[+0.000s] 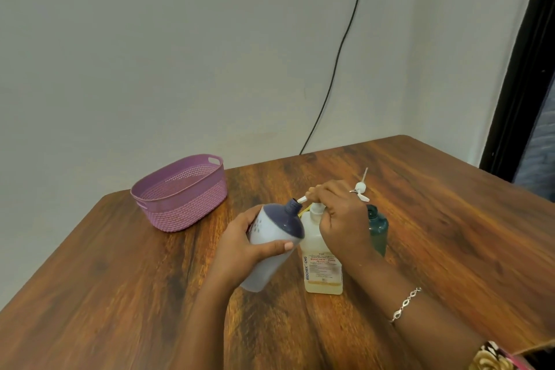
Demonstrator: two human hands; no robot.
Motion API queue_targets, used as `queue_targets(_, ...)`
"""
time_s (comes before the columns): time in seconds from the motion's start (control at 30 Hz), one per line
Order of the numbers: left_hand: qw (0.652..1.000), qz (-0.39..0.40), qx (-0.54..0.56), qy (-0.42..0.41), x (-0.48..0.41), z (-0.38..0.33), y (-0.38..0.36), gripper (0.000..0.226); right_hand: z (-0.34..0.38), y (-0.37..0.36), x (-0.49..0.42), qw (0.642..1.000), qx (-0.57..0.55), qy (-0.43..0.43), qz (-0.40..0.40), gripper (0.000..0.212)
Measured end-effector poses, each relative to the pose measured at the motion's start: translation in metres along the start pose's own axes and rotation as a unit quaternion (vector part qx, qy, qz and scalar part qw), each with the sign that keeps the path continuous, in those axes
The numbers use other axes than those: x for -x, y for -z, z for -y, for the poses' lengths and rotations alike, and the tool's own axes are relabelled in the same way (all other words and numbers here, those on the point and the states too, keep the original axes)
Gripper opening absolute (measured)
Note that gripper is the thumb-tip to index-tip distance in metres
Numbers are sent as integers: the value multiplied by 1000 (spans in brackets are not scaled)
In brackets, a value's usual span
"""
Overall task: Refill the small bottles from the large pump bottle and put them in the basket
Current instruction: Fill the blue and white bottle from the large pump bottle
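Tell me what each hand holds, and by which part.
The left hand grips the navy-topped white bottle round its body; the right hand grips the pump head of the large pump bottle.

Open tabletop [120,279] between basket [186,207] and pump bottle [322,267]; green bottle [379,228] just beside
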State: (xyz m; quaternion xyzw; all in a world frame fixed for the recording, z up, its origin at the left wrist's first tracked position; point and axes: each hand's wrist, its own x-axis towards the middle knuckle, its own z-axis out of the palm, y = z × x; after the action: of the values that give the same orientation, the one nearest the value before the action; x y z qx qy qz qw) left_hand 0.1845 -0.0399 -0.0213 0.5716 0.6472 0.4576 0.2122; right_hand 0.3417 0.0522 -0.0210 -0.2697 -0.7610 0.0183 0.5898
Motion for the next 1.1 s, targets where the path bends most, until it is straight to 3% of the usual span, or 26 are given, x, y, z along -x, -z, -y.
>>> queue_targets(0.17, 1000, 9, 8, -10, 0, -4, -1, 83, -2, -1, -10, 1000, -6, -20, 2, 25)
queue_targets(0.3, 999, 14, 32, -15, 2, -9, -3, 70, 0, -2, -2, 1000, -4, 0, -12, 32)
queue_targets(0.7, 999, 9, 30, -8, 3, -10, 0, 60, 1, -1, -10, 1000, -15, -13, -7, 29)
queue_targets(1.1, 1000, 10, 11, 6, 2, -6, -1, 72, 0, 3, -14, 999, -47, -16, -8, 39)
